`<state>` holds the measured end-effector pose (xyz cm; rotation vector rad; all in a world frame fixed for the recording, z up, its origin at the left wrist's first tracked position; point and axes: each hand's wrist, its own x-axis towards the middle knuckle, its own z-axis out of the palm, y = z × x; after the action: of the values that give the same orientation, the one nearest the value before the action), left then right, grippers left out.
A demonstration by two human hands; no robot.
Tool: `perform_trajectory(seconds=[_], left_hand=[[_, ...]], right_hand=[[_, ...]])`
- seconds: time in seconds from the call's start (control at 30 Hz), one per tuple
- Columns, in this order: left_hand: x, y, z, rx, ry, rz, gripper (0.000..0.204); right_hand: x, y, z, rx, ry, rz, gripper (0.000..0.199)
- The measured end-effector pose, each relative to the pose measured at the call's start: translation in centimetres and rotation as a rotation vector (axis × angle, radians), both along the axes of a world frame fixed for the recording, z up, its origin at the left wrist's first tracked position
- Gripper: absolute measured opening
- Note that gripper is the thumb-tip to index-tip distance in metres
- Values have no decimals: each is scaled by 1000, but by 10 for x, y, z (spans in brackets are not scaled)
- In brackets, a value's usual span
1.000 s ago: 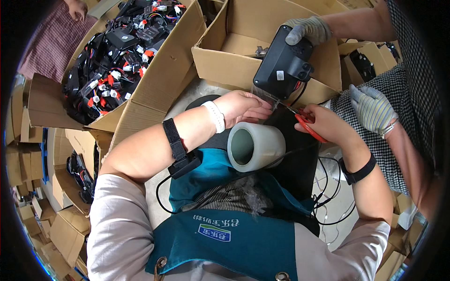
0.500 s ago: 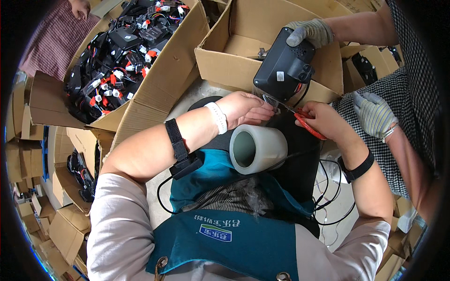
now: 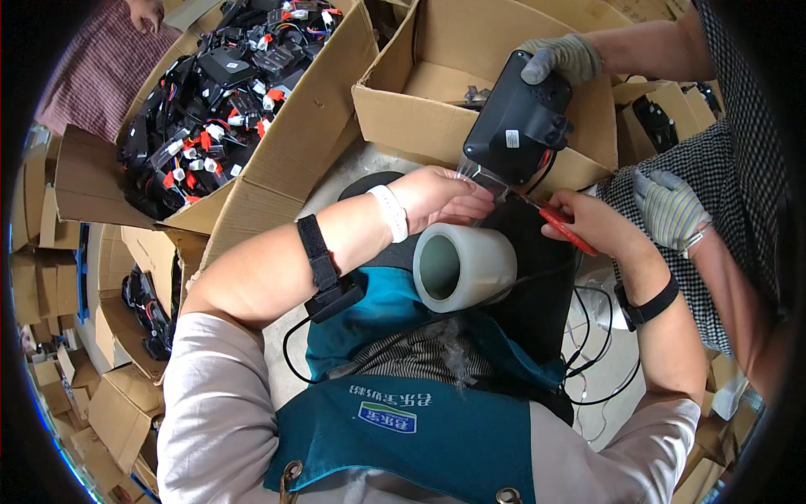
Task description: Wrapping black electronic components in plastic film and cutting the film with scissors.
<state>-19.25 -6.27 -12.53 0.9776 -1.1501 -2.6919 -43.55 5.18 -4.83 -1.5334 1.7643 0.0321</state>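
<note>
My left hand [image 3: 447, 197] pinches a strip of clear plastic film [image 3: 484, 177] at the lower edge of a black plastic device [image 3: 510, 126]. A co-worker's gloved hand [image 3: 564, 60] holds that device up from the far side. In my right hand [image 3: 598, 225] are red-handled scissors [image 3: 567, 229], whose blades point left toward the film below the device. Part of the blades is hard to make out. On my lap lies a roll of clear film [image 3: 483, 267], with its hollow core facing left. The co-worker's other gloved hand [image 3: 672, 206] rests on a checked garment.
A carton [image 3: 290, 126] full of black devices with red and white connectors stands far left. Another open carton [image 3: 420, 113] sits behind the device. Black cables [image 3: 606, 336] hang beside my right leg. Further cartons [image 3: 126, 420] are stacked at the left.
The black device has shifted slightly right with the co-worker's hand. My right hand and the scissors have moved a little right and down, while my left hand stays nearly in place.
</note>
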Motion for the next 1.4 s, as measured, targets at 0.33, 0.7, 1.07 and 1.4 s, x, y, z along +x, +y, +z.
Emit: perform_trajectory(seconds=[0.33, 0.7, 1.07, 1.4], left_hand=[[-2, -3, -1, -9, 13, -29, 32], [-1, 0, 1, -47, 6, -43, 32], [-4, 1, -5, -26, 72, -91, 32], [95, -20, 48, -347, 65, 133, 38]], right_hand=[[3, -5, 3, 15, -28, -24, 46], [16, -20, -25, -169, -77, -36, 42], [30, -18, -21, -184, -89, -149, 45], [100, 90, 38, -339, -257, 139, 35]])
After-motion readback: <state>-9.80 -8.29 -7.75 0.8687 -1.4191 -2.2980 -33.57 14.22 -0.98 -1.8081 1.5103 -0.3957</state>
